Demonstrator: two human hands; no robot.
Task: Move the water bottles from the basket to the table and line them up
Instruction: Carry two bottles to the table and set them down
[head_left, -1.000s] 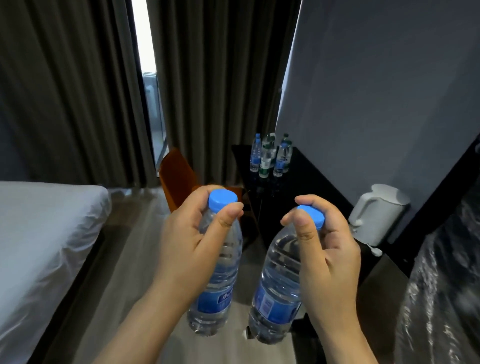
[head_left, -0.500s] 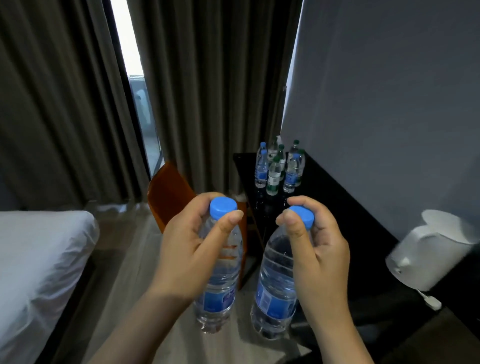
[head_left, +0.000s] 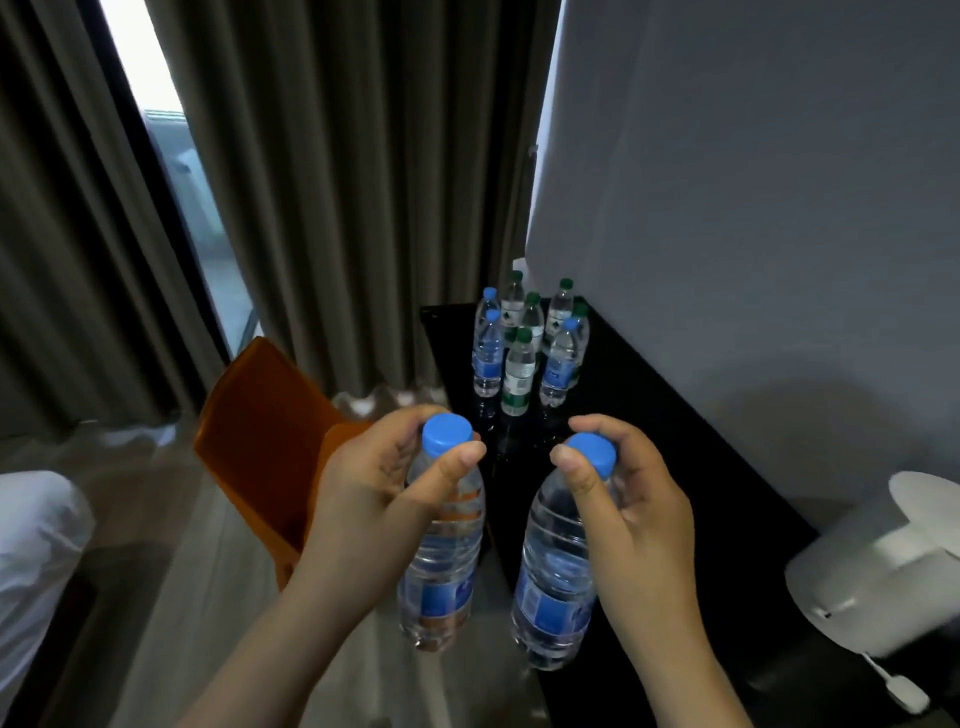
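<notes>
My left hand (head_left: 374, 499) grips a clear blue-capped water bottle (head_left: 441, 571) by its neck, hanging upright over the floor. In my right hand (head_left: 639, 514) hangs a second blue-capped bottle (head_left: 556, 582), held by the neck just above the near edge of the black table (head_left: 675, 441). Several bottles (head_left: 524, 348), some with blue caps and some with green, stand grouped at the table's far end by the wall. The basket is out of view.
A white electric kettle (head_left: 878, 566) sits on the table at the right, its cord trailing down. An orange chair (head_left: 265, 436) stands left of the table before grey curtains. A white bed corner (head_left: 31, 545) shows at far left.
I have come closer to the table: the standing bottles and kettle look larger and lower in view. Both hands keep their bottles in the same grip.
</notes>
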